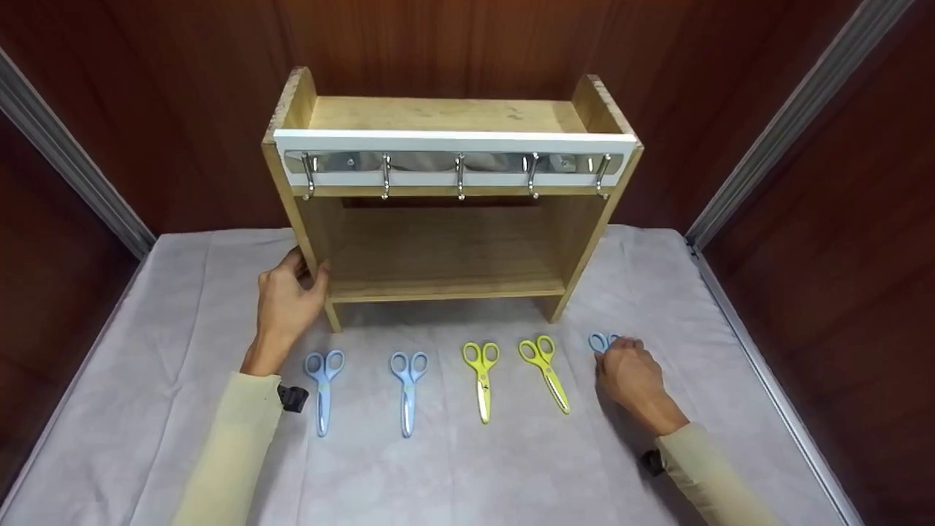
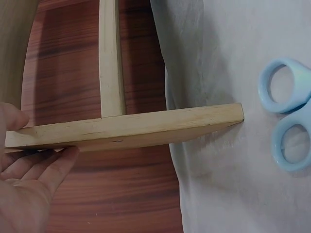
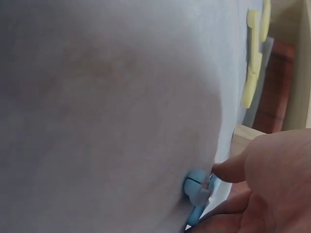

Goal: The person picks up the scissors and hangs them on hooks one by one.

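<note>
My left hand [image 1: 285, 301] grips the left side panel of a small wooden shelf [image 1: 447, 256], thumb on the inner side and fingers behind. In the left wrist view, the panel's edge [image 2: 160, 124] runs between thumb and fingers. At the far right of the row, my right hand [image 1: 632, 371] pinches a pair of blue scissors [image 3: 197, 191], its thumb and fingers on either side. Only the blue handle loops [image 1: 599, 341] show past that hand in the head view; the blades are hidden under it.
Two more blue scissors [image 1: 322, 387] [image 1: 407, 387] and two yellow-green scissors [image 1: 482, 376] [image 1: 546, 369] lie on the grey cloth [image 1: 511, 475], handles toward the shelf. A white rail [image 1: 453, 139] with several metal hooks [image 1: 460, 175] crosses the shelf's front. Dark wood-look walls [image 1: 453, 44] enclose the table.
</note>
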A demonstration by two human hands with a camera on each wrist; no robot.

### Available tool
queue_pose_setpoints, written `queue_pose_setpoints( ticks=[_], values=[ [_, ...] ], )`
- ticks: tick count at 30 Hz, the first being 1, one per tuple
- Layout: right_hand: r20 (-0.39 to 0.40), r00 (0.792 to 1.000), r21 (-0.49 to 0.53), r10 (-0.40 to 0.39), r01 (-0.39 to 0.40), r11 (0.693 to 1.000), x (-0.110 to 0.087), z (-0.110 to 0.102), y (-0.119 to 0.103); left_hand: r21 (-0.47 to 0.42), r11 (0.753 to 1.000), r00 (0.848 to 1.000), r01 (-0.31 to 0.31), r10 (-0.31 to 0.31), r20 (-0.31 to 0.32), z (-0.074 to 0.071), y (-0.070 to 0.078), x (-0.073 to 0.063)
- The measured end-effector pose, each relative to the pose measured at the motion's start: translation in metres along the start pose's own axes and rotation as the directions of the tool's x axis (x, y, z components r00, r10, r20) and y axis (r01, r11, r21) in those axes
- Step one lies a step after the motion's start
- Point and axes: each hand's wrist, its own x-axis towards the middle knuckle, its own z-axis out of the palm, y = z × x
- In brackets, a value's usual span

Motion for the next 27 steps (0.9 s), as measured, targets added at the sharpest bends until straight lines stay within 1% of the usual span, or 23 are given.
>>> queue_pose_setpoints(
  ticks=[6, 8, 11, 13, 15, 17, 18, 19, 20, 22, 27],
  values=[
    [-0.035, 0.999, -0.012, -0.008, 0.007, 1.000, 0.001, 0.001, 0.000, 0.006, 1.000, 1.000, -0.006, 0.006, -0.020, 0.001, 0.001, -0.002],
    [-0.051, 0.998, -0.020, -0.026, 0.025, 0.999, 0.002, 0.002, 0.001, 0.005, 1.000, 1.000, -0.013, 0.013, -0.028, 0.001, 0.001, -0.003],
    [-0.112, 0.990, -0.044, -0.082, 0.078, 0.996, 0.001, 0.004, 0.003, 0.012, 1.000, 0.999, -0.019, 0.019, -0.036, 0.000, 0.002, -0.005],
    [-0.171, 0.975, -0.080, -0.142, 0.130, 0.988, 0.001, 0.007, 0.005, 0.022, 1.000, 0.999, -0.007, 0.008, -0.038, 0.000, 0.004, -0.006],
    [-0.227, 0.949, -0.144, -0.218, 0.189, 0.971, 0.001, 0.010, 0.008, 0.031, 0.999, 0.999, 0.016, -0.015, -0.035, 0.000, 0.006, -0.006],
    [-0.260, 0.926, -0.196, -0.275, 0.228, 0.954, 0.001, 0.012, 0.009, 0.037, 0.998, 0.999, 0.045, -0.044, -0.032, 0.001, 0.009, -0.007],
    [-0.269, 0.917, -0.217, -0.295, 0.241, 0.946, 0.001, 0.012, 0.010, 0.038, 0.998, 0.998, 0.058, -0.056, -0.031, 0.001, 0.010, -0.007],
    [-0.268, 0.913, -0.230, -0.307, 0.249, 0.941, 0.001, 0.013, 0.010, 0.037, 0.997, 0.997, 0.070, -0.069, -0.030, 0.002, 0.011, -0.008],
    [-0.263, 0.915, -0.228, -0.305, 0.249, 0.941, 0.001, 0.012, 0.010, 0.038, 0.996, 0.997, 0.078, -0.077, -0.031, 0.002, 0.012, -0.008],
    [-0.242, 0.928, -0.194, -0.284, 0.241, 0.951, 0.000, 0.011, 0.010, 0.040, 0.995, 0.995, 0.095, -0.094, -0.035, 0.003, 0.014, -0.009],
    [-0.154, 0.960, -0.125, -0.232, 0.214, 0.969, 0.000, 0.005, 0.008, 0.025, 0.992, 0.990, 0.126, -0.125, -0.060, 0.005, 0.019, -0.011]
  ],
)
